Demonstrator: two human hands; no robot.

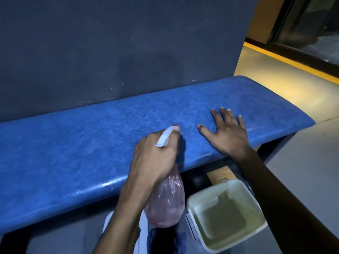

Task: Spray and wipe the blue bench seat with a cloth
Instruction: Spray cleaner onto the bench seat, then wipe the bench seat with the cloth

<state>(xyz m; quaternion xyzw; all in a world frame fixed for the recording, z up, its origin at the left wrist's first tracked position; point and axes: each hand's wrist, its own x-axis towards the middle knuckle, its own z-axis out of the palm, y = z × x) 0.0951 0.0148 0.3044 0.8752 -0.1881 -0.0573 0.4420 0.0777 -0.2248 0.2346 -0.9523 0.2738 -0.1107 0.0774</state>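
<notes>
The left hand (156, 158) is gripping a spray bottle (166, 197) by its neck, nozzle aimed over the blue bench (77, 153). The right hand (227, 132) is lying flat, fingers spread (holding nothing), on the seat. A dark cloth (166, 241) is lying below, beside a tub (226, 215).

The blue bench seat (91, 143) runs along a dark wall, its glossy, mottled surface rounded at the front edge and right end. The right hand (225, 132) lies flat on it, fingers spread, just right of the left hand's (156, 156) grip. On the grey floor (302, 171), below that grip, stands a pale square tub (227, 215) with murky liquid.
</notes>
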